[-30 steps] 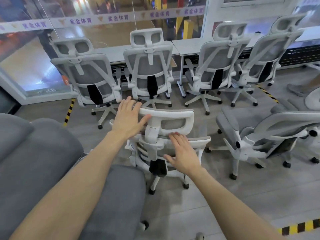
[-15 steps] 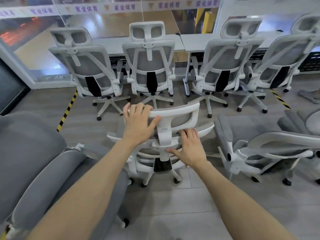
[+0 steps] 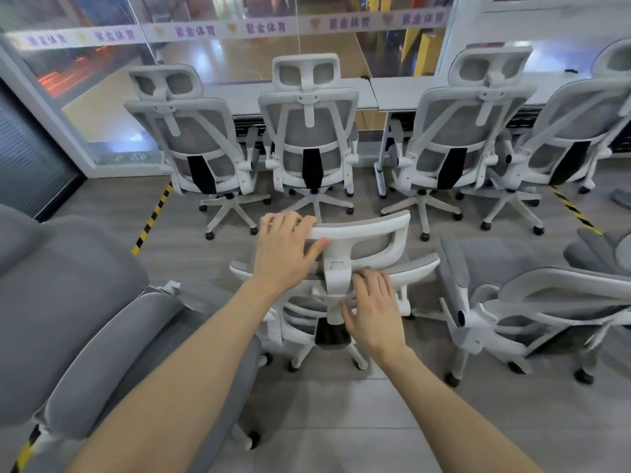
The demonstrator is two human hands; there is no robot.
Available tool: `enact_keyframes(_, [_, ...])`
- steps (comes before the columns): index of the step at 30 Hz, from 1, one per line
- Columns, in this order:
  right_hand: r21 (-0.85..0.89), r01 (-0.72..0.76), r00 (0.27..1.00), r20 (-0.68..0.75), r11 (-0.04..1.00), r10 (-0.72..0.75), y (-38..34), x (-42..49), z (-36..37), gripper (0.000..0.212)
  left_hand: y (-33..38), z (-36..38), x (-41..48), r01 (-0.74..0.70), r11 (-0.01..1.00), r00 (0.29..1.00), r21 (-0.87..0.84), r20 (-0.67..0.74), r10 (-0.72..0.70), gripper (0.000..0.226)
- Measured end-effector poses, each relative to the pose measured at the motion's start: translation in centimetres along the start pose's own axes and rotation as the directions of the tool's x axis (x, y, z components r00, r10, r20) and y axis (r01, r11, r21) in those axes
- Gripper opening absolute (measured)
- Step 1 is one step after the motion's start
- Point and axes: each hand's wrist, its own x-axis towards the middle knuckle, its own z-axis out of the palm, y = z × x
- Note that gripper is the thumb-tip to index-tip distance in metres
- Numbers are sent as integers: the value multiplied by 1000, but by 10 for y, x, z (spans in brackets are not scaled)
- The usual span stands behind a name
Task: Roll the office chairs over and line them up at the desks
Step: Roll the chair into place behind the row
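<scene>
Head view, single entry.

1. Office chair (image 3: 418,264), white frame, grey mesh. It stands on the floor just behind the parked row, well short of the tables, with its back to the camera. Judged to be in transit, not yet placed.
2. Headrest (image 3: 370,233) of the same chair, tilted and used here as a steering handle.
3. Left hand (image 3: 286,257): fingers curl over the headrest's top left edge, thumb on its rear face. This is a holding grip, probably to aim the chair.
4. Right hand (image 3: 374,307): fingers lie flat and fairly straight along the top rail of the backrest, thumb beside the headrest stem. It holds nothing and seems to supply the push.
5. Parked chairs, four, backs to the camera, seats toward the tables: first (image 3: 201,145), second (image 3: 310,134), third (image 3: 457,131), fourth (image 3: 573,131).
6. Tables: left table (image 3: 246,93) and right table (image 3: 389,87), butted end to end along the glass wall (image 3: 239,56).
7. Table leg (image 3: 380,172), standing in the gap between the second and third chairs. That gap looks too narrow for another chair.
8. Spare grey chair (image 3: 68,302), near left, and reclined chair (image 3: 519,302), right, both apart from the row and presumably waiting.
9. Hazard tape (image 3: 153,216), floor, left.
</scene>
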Motion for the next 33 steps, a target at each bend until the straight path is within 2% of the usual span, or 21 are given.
enact_keyframes(5, [85,-113,983,-136,990,124,-45,-21,10,42,-38,-36,-16,-25,983,1000,-183,6,26,47])
enact_keyframes(8, [58,-55,976,-205,997,66,-97,-27,23,29,-101,-61,-55,64,980,998,-190,36,-58,48])
enact_keyframes(10, [127,14,991,-135,992,4,-148,-26,43,22,-161,-75,-91,151,980,985,-126,98,-139,50])
enact_keyframes(12, [164,54,998,36,985,-60,-209,-22,68,17,-229,-90,-134,254,966,956,-53,167,-242,50])
enact_keyframes(15, [190,40,963,255,981,-89,-307,-12,104,15,-330,-124,-199,349,936,909,39,230,-348,50])
enact_keyframes(18, [219,37,908,401,975,-124,-398,-3,130,25,-422,-161,-249,396,908,885,137,205,-417,35])
enact_keyframes(23, [246,60,853,490,968,-177,-502,14,156,32,-520,-218,-274,346,894,916,286,104,-388,35])
enact_keyframes(27, [259,70,839,507,963,-197,-545,33,174,39,-563,-243,-259,357,867,920,347,32,-392,48])
enact_keyframes(30, [280,86,816,530,956,-228,-568,50,189,42,-588,-255,-246,413,837,893,358,22,-450,61])
enact_keyframes(33, [311,71,800,550,948,-240,-586,57,204,44,-611,-259,-224,495,806,826,326,112,-553,68])
